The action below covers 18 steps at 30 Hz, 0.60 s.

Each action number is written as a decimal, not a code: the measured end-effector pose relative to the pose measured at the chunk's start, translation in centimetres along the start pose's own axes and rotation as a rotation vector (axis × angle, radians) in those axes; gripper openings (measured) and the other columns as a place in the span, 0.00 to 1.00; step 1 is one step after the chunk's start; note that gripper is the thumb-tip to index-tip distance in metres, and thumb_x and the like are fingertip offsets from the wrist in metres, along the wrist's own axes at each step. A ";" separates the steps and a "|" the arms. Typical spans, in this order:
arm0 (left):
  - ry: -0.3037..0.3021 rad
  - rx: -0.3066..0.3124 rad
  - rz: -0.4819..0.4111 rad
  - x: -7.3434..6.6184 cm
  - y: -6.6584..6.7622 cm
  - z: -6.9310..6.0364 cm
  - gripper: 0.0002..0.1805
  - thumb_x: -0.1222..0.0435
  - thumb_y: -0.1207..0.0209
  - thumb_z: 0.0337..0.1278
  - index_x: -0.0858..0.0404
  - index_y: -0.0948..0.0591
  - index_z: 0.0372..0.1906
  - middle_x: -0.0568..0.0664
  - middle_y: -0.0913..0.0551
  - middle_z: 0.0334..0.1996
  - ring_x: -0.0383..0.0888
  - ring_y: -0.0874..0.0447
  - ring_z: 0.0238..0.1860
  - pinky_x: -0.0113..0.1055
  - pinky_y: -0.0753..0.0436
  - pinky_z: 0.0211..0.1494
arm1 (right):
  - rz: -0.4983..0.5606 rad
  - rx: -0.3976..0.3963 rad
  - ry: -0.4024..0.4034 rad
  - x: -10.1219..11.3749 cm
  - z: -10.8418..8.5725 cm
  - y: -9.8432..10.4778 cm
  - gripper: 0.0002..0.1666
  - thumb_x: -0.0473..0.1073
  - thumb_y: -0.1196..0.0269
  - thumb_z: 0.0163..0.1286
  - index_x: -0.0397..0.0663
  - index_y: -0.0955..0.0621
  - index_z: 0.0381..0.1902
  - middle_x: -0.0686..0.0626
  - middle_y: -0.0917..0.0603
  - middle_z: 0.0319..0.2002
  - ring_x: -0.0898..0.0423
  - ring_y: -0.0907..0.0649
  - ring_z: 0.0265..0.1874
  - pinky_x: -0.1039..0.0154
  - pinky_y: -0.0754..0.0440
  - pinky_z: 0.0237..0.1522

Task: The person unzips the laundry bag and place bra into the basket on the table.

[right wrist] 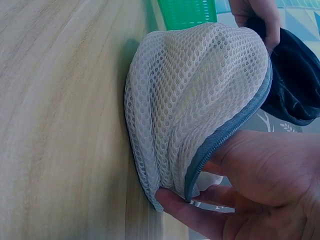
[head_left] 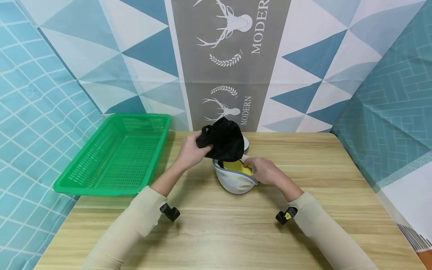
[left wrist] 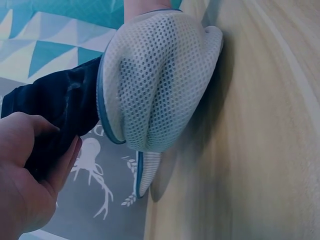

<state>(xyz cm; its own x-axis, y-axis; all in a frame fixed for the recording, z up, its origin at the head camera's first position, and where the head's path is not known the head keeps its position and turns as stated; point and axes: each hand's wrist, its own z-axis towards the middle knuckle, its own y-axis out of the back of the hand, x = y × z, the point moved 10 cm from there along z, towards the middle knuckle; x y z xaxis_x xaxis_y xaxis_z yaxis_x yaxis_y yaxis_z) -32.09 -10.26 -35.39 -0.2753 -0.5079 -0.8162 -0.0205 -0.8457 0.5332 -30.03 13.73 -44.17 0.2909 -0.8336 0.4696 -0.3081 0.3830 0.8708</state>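
A white mesh bag [head_left: 236, 182] with a grey-blue zipper edge stands unzipped on the table, something yellow [head_left: 237, 166] showing inside. My right hand [head_left: 266, 172] grips the bag's right edge; in the right wrist view its fingers [right wrist: 195, 212] hold the mesh near the zipper end. Black cloth [head_left: 225, 140] hangs from my left hand [head_left: 195, 152], above and slightly left of the bag's opening. Thumb and fingers of that hand pinch the cloth in the left wrist view. Part of the yellow item is hidden by the cloth and the bag wall.
A green plastic basket [head_left: 121, 192] sits at the table's left back, with nothing visible in it. Behind the bag, a small white piece [head_left: 246, 143] shows past the black cloth. A patterned wall covering [head_left: 303, 67] rises behind the wooden table [head_left: 216, 232].
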 end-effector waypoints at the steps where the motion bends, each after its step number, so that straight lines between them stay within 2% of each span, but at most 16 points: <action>1: 0.003 0.004 -0.004 -0.1 0.1 0.0 0.18 0.69 0.30 0.69 0.70 0.14 0.59 0.68 0.07 0.57 0.60 0.07 0.56 0.54 0.08 0.63 | -0.001 0.011 -0.028 0.5 -0.3 0.2 0.25 0.35 0.23 0.70 0.43 0.12 0.64 0.38 0.10 0.63 0.44 0.17 0.51 0.47 0.15 0.59; 8: 0.049 0.036 -0.040 -0.3 0.7 0.3 0.18 0.69 0.31 0.70 0.70 0.15 0.61 0.68 0.09 0.59 0.59 0.09 0.55 0.50 0.09 0.61 | -0.008 0.014 -0.050 0.5 -0.4 0.0 0.26 0.35 0.23 0.70 0.43 0.12 0.65 0.37 0.11 0.64 0.44 0.18 0.52 0.48 0.16 0.58; 12: 0.044 0.038 -0.046 -0.7 1.4 0.7 0.19 0.68 0.31 0.70 0.69 0.15 0.62 0.68 0.09 0.60 0.59 0.10 0.55 0.47 0.10 0.59 | -0.003 0.017 -0.045 0.6 -0.5 0.1 0.26 0.34 0.23 0.70 0.42 0.12 0.65 0.37 0.11 0.65 0.44 0.18 0.52 0.48 0.16 0.59; 18: 0.026 0.038 -0.057 -1.4 2.7 1.1 0.22 0.68 0.31 0.72 0.68 0.16 0.67 0.68 0.10 0.63 0.62 0.09 0.60 0.54 0.09 0.64 | 0.001 0.016 -0.019 0.1 0.0 0.0 0.25 0.34 0.24 0.70 0.44 0.12 0.64 0.37 0.11 0.65 0.44 0.18 0.52 0.47 0.15 0.60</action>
<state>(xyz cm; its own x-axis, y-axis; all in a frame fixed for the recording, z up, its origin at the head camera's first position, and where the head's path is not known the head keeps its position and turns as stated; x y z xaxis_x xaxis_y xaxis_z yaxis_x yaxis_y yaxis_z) -32.83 -11.69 -32.53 -0.2478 -0.4638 -0.8506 -0.0715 -0.8668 0.4935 -29.96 13.66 -44.15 0.2731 -0.8406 0.4677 -0.3229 0.3778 0.8677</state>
